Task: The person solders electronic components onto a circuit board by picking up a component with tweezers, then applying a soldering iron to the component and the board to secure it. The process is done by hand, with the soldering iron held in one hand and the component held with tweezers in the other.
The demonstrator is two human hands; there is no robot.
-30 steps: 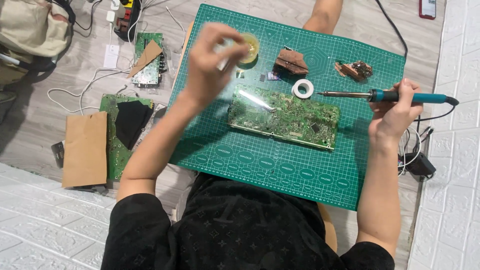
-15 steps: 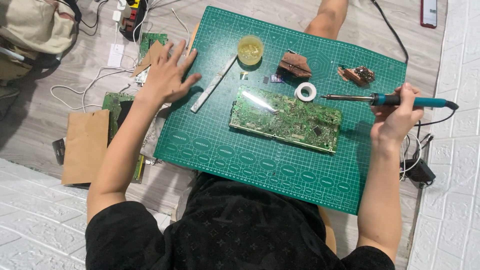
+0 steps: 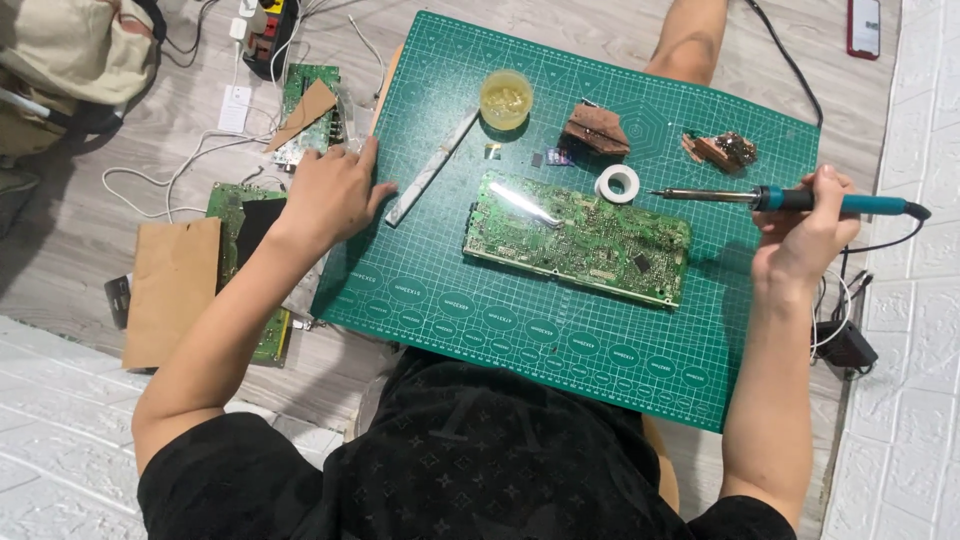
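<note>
A long green circuit board (image 3: 577, 238) lies in the middle of a green cutting mat (image 3: 500, 330). My right hand (image 3: 805, 240) grips a soldering iron (image 3: 790, 200) with a blue handle, its metal tip pointing left toward a white solder reel (image 3: 617, 183). My left hand (image 3: 335, 195) rests at the mat's left edge, fingers curled over small things beside the mat; I cannot tell whether it grips any. A flat grey metal strip (image 3: 432, 167) lies on the mat just right of that hand. A small jar of yellow flux (image 3: 506, 98) stands at the mat's far side.
Two brown component pieces (image 3: 597, 130) (image 3: 722, 150) lie on the mat's far part. Left of the mat lie more circuit boards (image 3: 308, 110) (image 3: 240, 215), cardboard (image 3: 172, 290), white cables and a bag (image 3: 70, 50). A phone (image 3: 863, 27) lies far right. A bare leg (image 3: 690, 40) reaches past the mat.
My left hand came down from above the flux jar, left the grey strip on the mat, and moved to the mat's left edge. The right hand with the iron stayed put.
</note>
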